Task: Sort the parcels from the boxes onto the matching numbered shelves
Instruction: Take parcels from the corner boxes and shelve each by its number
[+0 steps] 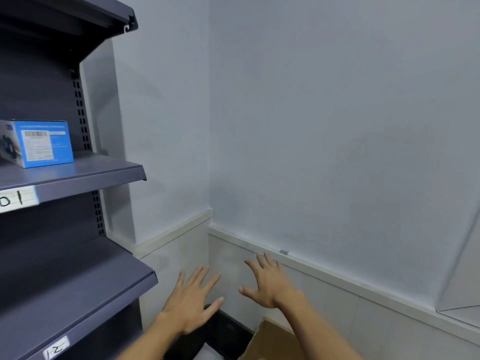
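Both bare hands reach out empty beside the dark shelving unit (65, 268).

Left hand (189, 302) and right hand (267, 284) hover palm-down with fingers spread apart, gripping nothing, to the right of the shelving unit; a cardboard box (267, 341) flap shows below the right forearm. One blue parcel (39, 142) sits on the unit's shelf marked with label "01" (17, 200). Lower on the unit, the bare shelf carries label "12" (55, 348).
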